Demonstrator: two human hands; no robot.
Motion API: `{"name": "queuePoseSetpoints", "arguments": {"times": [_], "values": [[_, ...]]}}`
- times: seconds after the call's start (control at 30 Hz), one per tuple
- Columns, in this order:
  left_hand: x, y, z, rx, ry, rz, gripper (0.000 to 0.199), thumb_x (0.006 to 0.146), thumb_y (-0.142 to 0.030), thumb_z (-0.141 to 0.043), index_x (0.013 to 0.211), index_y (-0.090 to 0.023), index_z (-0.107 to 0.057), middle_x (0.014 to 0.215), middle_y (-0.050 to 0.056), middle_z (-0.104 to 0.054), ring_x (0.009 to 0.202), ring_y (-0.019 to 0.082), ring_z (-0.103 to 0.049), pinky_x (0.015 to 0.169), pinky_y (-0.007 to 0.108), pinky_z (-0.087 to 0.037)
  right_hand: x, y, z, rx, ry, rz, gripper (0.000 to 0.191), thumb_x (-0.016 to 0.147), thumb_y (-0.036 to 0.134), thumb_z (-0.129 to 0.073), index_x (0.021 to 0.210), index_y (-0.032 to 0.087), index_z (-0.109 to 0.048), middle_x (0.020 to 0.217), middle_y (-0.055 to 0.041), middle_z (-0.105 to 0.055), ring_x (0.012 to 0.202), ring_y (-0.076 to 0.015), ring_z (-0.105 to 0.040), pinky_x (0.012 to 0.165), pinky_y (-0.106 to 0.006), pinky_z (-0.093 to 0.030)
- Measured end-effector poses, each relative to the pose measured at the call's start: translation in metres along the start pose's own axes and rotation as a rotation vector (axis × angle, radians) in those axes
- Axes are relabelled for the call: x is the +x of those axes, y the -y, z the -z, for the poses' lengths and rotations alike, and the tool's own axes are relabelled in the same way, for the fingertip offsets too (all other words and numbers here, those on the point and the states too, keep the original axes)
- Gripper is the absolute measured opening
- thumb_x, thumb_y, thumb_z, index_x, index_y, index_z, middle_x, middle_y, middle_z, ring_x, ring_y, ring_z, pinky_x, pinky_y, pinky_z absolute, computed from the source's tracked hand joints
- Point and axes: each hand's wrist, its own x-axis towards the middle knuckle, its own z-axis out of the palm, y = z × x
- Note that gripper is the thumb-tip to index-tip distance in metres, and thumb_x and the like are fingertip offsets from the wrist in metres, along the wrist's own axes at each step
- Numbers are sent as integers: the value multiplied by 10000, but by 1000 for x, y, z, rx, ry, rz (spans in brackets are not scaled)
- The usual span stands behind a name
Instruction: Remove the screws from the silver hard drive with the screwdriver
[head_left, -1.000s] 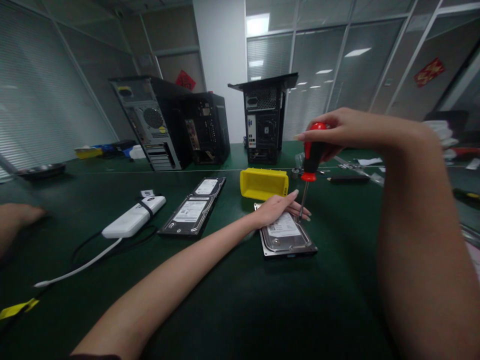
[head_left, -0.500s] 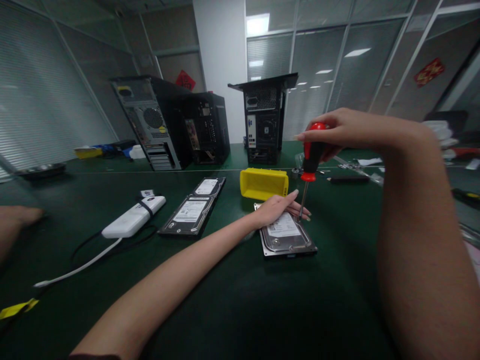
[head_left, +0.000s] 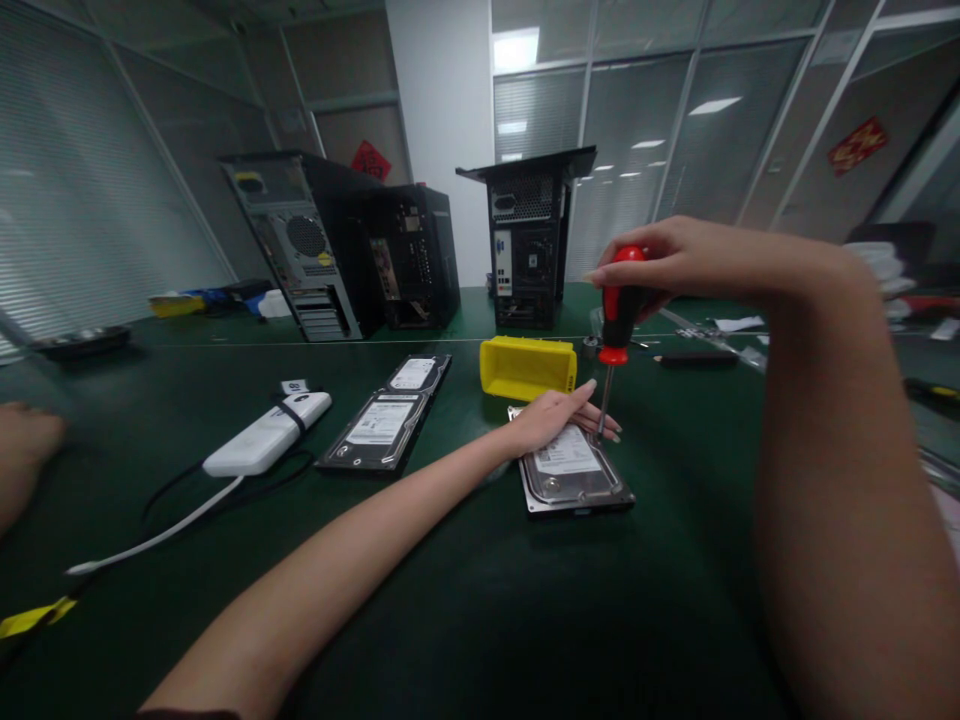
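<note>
A silver and black hard drive with a white label lies flat on the green table. Across its far end rests my left hand, palm down and fingers stretched out, pressing on the drive. My right hand is closed around the red and black handle of a screwdriver. The shaft points down, its tip at the drive's right edge beside my left fingers; the exact contact point is too small to make out. Just behind the drive stands a yellow plastic bin, its open side facing me.
Two more hard drives lie left of centre. Beyond them stand computer towers, with another tower behind the bin. A white power adapter with cables lies at left, near another person's hand. Tools and small parts lie at right.
The screwdriver's handle has tilted slightly to the left along with my right hand. My left hand and the drive stay put. The other person's hand at far left has shifted left.
</note>
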Motion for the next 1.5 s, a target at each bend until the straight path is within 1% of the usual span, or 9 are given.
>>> {"name": "queuePoseSetpoints", "arguments": {"times": [0.13, 0.27, 0.33, 0.5, 0.7, 0.87, 1.07, 1.27, 1.5], "values": [[0, -2, -1, 8, -8, 1, 621, 1042, -454, -277, 915, -78, -755, 1001, 157, -761, 957, 192, -697, 991, 362, -459, 2, 0, -3, 7, -23, 5, 423, 801, 535, -649, 1105, 243, -613, 1027, -60, -701, 953, -254, -685, 736, -357, -603], [0, -3, -2, 14, -17, 5, 624, 1047, -437, -270, 905, -73, -756, 999, 157, -761, 959, 191, -695, 996, 364, -457, 3, 1, -5, 8, -36, 11, 505, 820, 518, -640, 1243, 265, -529, 1060, -83, -696, 982, -261, -679, 710, -338, -599], [0, -2, -2, 9, -10, 0, 627, 1049, -433, -267, 905, -70, -758, 992, 157, -761, 947, 190, -696, 992, 364, -460, 3, 1, -4, 14, -13, 26, 475, 811, 505, -650, 1205, 259, -552, 1061, -75, -694, 962, -253, -681, 720, -343, -604], [1, 0, 0, -4, 7, -15, 623, 1048, -439, -276, 911, -71, -760, 979, 156, -764, 930, 191, -701, 980, 363, -467, 3, 3, -4, -5, 20, 84, 342, 818, 496, -632, 996, 204, -627, 974, -76, -697, 891, -240, -688, 757, -357, -606], [0, 0, 0, 2, 9, -26, 612, 1048, -436, -277, 923, -74, -754, 993, 154, -763, 932, 188, -702, 981, 368, -471, 2, 5, -6, 85, -34, -24, 383, 905, 444, -515, 1223, 247, -599, 1198, -73, -662, 1016, -261, -675, 843, -400, -592], [-1, -3, -2, 14, 6, -20, 608, 1050, -425, -272, 930, -61, -744, 1008, 163, -758, 936, 188, -705, 983, 364, -471, 2, 4, -5, 74, -34, -20, 455, 885, 464, -557, 1298, 277, -583, 1316, -59, -608, 1066, -280, -657, 823, -394, -597], [-1, -2, -2, 48, 6, -6, 631, 1049, -441, -242, 965, -58, -735, 1021, 162, -756, 960, 194, -696, 1001, 376, -464, 6, -2, -4, 10, -17, 59, 483, 878, 524, -573, 1264, 237, -608, 1187, -90, -663, 977, -257, -680, 720, -352, -604], [0, 0, -1, 10, 1, -8, 627, 1042, -456, -274, 942, -57, -747, 993, 169, -759, 932, 191, -697, 966, 356, -475, 5, -5, -1, -18, -3, 101, 506, 870, 557, -577, 1192, 173, -647, 1071, -109, -687, 871, -220, -689, 760, -356, -585], [1, 2, 0, -9, -10, 0, 619, 1034, -478, -302, 933, -69, -756, 992, 165, -761, 922, 186, -700, 944, 343, -482, 0, 2, -1, -82, -12, 36, 469, 874, 571, -565, 1069, 153, -651, 972, -101, -696, 793, -190, -668, 707, -334, -545]]}}
